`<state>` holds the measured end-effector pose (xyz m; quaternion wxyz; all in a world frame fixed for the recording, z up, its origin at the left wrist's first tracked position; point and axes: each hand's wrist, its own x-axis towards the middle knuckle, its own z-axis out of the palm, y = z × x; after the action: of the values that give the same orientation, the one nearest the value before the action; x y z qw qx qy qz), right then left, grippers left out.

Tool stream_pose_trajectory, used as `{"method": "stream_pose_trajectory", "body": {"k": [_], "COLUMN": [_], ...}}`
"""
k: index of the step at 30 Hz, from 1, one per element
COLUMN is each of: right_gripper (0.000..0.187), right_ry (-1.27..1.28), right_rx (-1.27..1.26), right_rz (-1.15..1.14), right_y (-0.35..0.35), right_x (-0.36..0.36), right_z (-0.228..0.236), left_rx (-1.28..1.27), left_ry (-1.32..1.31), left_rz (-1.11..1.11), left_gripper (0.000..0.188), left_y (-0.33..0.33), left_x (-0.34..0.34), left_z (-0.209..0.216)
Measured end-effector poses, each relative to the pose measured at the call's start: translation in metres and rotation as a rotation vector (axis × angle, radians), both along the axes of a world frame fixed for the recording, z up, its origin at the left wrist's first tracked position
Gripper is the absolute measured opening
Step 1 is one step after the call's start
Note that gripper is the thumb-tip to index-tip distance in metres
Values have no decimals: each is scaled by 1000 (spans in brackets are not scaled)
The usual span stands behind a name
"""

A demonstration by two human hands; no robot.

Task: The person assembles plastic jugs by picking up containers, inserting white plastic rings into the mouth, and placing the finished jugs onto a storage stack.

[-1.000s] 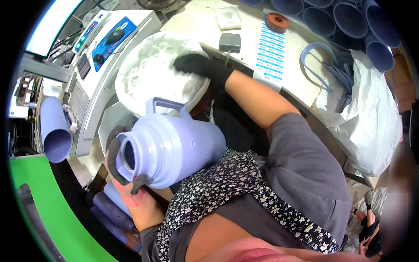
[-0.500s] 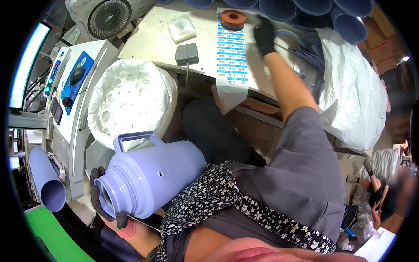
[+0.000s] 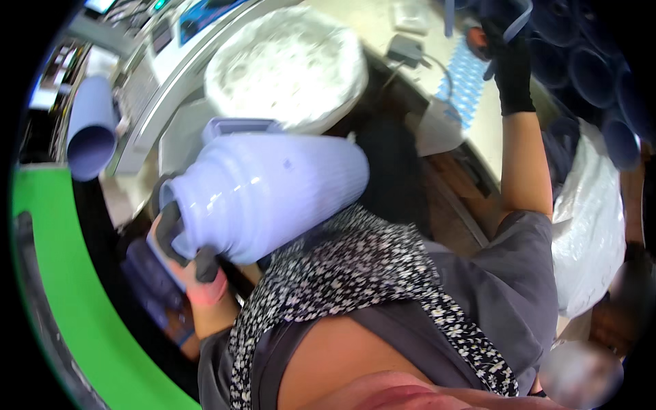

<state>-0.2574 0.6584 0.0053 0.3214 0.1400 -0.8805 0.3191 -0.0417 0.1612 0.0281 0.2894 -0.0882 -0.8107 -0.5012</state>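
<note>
A lavender plastic vacuum flask body (image 3: 273,195) with a side handle lies tilted across my lap, its open mouth toward the left. My left hand (image 3: 181,236), in dark finger coverings, is wrapped round the rim of that mouth. My right hand (image 3: 509,68), in a black glove, is closed at the far right over the worktable. A curved lavender handle (image 3: 521,20) shows at its fingers; the hand hides part of it. Just beside lies a reddish-brown tape roll (image 3: 476,41) on a blue-and-white label sheet (image 3: 466,85).
A bag-lined bin of white rings (image 3: 283,68) stands beyond the flask body. On the worktable sits a grey foot pedal (image 3: 406,50). Lavender shells (image 3: 591,75) are stacked far right, above a white plastic bag (image 3: 588,219). A green surface (image 3: 102,294) runs along the left.
The view has swung, shifting the scene. My right hand has left the pile of lavender pieces and now has a curved handle at its fingers. The left hand keeps its hold on the flask body.
</note>
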Motion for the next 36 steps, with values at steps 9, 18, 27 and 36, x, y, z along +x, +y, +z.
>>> {"method": "stream_pose_trajectory", "body": {"k": [9,18,27,36], "right_gripper": [47,33,23,25], "right_ry": [-1047,-1345,-937,-1447], "right_rx": [-1829,-1623,-944,-1183], "right_rz": [843,824,818,1026], "right_y": [-284,-314,-309,-272], "right_x": [100,108,135,121], "right_z": [-16,-19,5,4], "left_rx": [-176,-167,-278,-211], "left_ry": [-14,107,257,-22], "left_rz": [26,-30,-115,-400], "left_gripper": [75,80,64,64], "left_y": [-4,-15,19,31], "left_x": [56,69,58,43], "left_z": [-2,-26,-3,11]}}
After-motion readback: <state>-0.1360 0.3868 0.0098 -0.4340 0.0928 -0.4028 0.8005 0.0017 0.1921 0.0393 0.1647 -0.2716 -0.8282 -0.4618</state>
